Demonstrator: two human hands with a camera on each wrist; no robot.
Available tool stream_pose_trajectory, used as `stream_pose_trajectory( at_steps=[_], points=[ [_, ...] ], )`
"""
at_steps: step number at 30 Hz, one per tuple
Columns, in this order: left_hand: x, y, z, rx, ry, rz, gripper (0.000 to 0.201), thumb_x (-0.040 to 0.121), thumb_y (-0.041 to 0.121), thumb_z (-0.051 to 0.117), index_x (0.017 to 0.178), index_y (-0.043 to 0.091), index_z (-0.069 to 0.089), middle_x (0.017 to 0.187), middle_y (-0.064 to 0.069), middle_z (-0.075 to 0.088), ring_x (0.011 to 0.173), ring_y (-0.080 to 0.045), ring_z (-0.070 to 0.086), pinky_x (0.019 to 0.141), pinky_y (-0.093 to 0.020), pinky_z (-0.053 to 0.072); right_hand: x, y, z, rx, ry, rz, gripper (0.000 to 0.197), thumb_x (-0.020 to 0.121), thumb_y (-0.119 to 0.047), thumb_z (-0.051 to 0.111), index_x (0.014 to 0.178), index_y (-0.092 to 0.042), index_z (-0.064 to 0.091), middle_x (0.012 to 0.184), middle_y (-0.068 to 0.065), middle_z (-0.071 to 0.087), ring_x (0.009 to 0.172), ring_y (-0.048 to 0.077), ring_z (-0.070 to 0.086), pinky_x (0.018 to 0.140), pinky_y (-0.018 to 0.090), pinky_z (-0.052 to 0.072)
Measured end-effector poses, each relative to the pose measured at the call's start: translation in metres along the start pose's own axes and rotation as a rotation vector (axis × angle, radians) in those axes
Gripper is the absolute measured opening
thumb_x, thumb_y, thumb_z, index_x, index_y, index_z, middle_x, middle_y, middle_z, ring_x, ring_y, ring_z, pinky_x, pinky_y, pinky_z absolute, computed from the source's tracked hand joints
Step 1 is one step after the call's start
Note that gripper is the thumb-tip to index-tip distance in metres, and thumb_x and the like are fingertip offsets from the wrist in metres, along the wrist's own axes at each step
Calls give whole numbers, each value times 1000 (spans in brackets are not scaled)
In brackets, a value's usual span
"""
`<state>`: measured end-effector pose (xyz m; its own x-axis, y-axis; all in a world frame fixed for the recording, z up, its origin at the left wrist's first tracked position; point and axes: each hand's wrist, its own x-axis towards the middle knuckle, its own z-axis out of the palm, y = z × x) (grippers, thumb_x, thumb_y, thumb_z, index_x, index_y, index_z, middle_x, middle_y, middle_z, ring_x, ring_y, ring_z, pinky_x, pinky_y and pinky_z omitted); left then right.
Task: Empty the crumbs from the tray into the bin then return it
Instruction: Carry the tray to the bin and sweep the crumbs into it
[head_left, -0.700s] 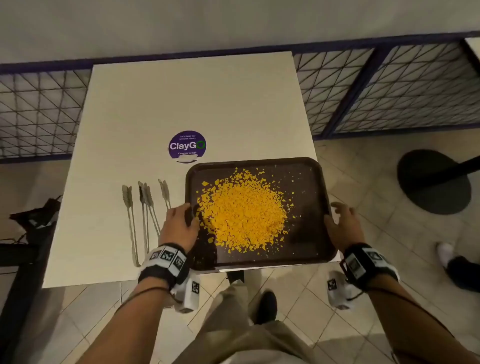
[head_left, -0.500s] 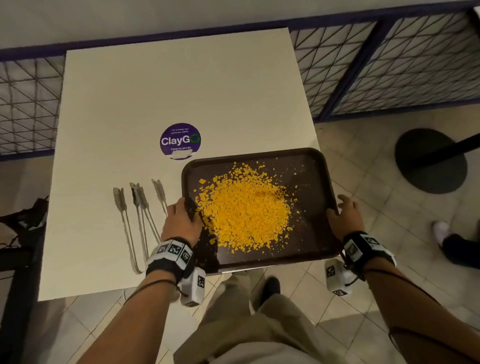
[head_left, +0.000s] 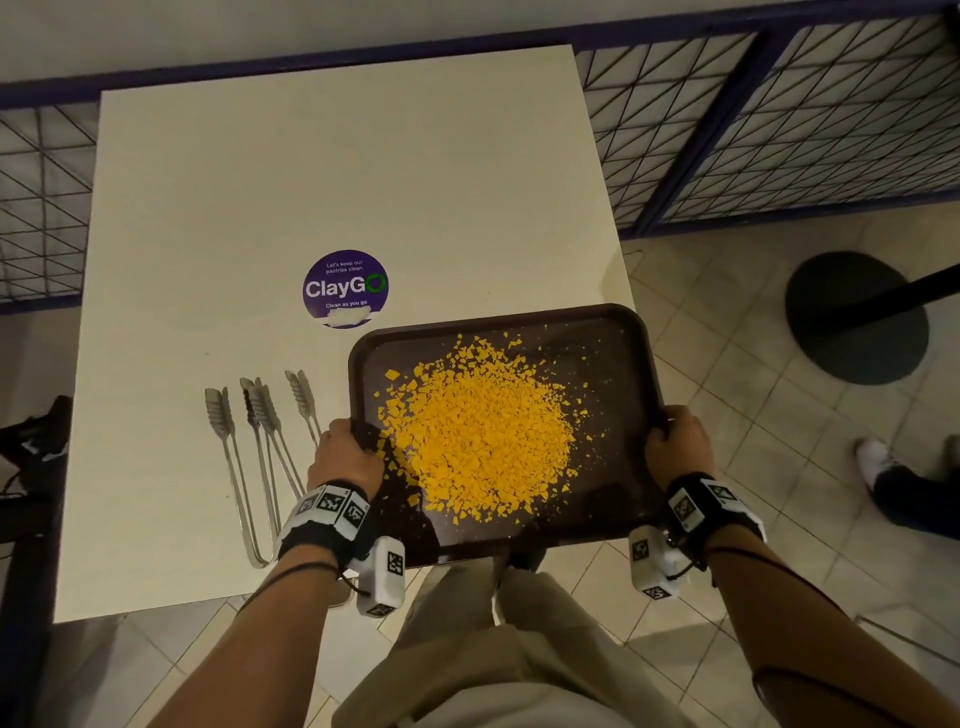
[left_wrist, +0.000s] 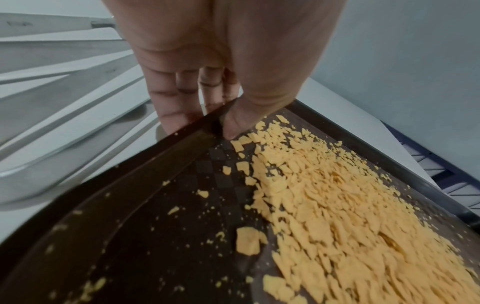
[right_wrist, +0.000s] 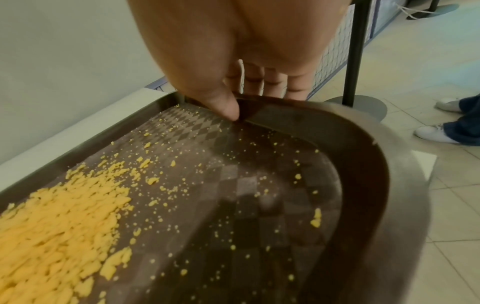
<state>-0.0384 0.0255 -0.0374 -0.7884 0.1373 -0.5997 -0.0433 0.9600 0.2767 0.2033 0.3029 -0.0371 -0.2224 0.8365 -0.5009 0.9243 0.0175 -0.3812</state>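
Note:
A dark brown tray (head_left: 613, 353) holds a heap of yellow crumbs (head_left: 483, 436) and hangs partly past the white table's (head_left: 322, 171) right front corner. My left hand (head_left: 345, 454) grips the tray's left rim, thumb inside (left_wrist: 231, 123) and fingers beneath (left_wrist: 176, 111). My right hand (head_left: 675, 441) grips the right rim the same way, thumb on top (right_wrist: 223, 105), fingers under. In the wrist views the crumbs (left_wrist: 324, 205) (right_wrist: 52, 222) lie in the tray's (left_wrist: 130, 195) (right_wrist: 376, 164) middle, with scattered bits toward the rims. No bin is in view.
Three metal tongs (head_left: 260, 441) lie on the table left of the tray. A purple ClayGo sticker (head_left: 345, 288) sits mid-table. A wire-mesh fence (head_left: 779, 119) runs behind. A stanchion base (head_left: 857, 317) and another person's shoes (head_left: 878, 462) are on the tiled floor at right.
Both hands have closed on the tray's rims and pulled it toward me and to the right, off the table's edge; the right hand went from loosely beside the rim to gripping it.

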Motion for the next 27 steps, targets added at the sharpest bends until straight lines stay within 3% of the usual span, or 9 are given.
stream_pose_trajectory(
  at_steps=[3, 6, 8, 11, 14, 17, 22, 27],
  points=[
    [-1, -5, -1, -32, 17, 31, 39, 89, 10, 55, 128, 11, 48, 116, -19, 64, 106, -41, 60, 87, -43, 45, 0, -4, -4, 50, -12, 24, 33, 94, -14, 46, 128, -15, 44, 117, 10, 59, 97, 26, 59, 83, 44, 54],
    [-8, -10, -2, -127, 65, 64, 38, 94, 10, 52, 131, 15, 46, 116, -18, 66, 104, -42, 61, 84, -42, 45, -3, -7, -9, 109, -15, 22, 33, 98, -12, 42, 131, -13, 40, 103, 7, 57, 80, 19, 56, 59, 26, 46],
    [-14, -14, -4, -234, 90, 103, 39, 97, 11, 49, 135, 18, 44, 116, -17, 67, 103, -41, 63, 88, -44, 47, -9, -9, -15, 160, -6, 1, 32, 99, -13, 41, 131, -12, 39, 102, 6, 54, 79, 18, 54, 55, 22, 40],
    [-22, -20, -11, -381, 101, 137, 45, 101, 15, 45, 144, 21, 36, 125, -18, 62, 111, -39, 60, 96, -44, 45, -19, -13, -23, 225, -26, 3, 31, 100, -18, 41, 131, -15, 39, 104, 5, 56, 86, 22, 58, 66, 30, 48],
    [-28, -25, -20, -476, 115, 163, 48, 103, 16, 43, 149, 21, 32, 136, -14, 54, 123, -35, 52, 99, -36, 38, -28, -11, -28, 252, -77, -7, 28, 100, -24, 41, 127, -19, 44, 109, 6, 58, 95, 26, 59, 79, 40, 50],
    [-31, -35, -27, -510, 149, 194, 45, 103, 16, 42, 147, 23, 36, 126, -7, 57, 116, -30, 54, 98, -36, 38, -39, -5, -29, 325, -144, -19, 19, 100, -26, 41, 117, -24, 49, 111, 6, 60, 97, 25, 61, 87, 47, 51],
    [-41, -58, -30, -538, 198, 215, 42, 102, 17, 42, 143, 26, 40, 113, -12, 64, 102, -33, 60, 96, -45, 47, -67, 3, -29, 409, -197, -11, 13, 100, -27, 42, 96, -33, 52, 107, 7, 63, 97, 27, 63, 90, 54, 50],
    [-65, -83, -25, -576, 245, 211, 41, 102, 15, 42, 142, 25, 42, 103, -10, 65, 95, -31, 61, 91, -42, 48, -95, 16, -26, 451, -228, -26, 13, 100, -27, 40, 100, -28, 53, 107, 10, 64, 96, 28, 64, 91, 54, 50]
  ],
)
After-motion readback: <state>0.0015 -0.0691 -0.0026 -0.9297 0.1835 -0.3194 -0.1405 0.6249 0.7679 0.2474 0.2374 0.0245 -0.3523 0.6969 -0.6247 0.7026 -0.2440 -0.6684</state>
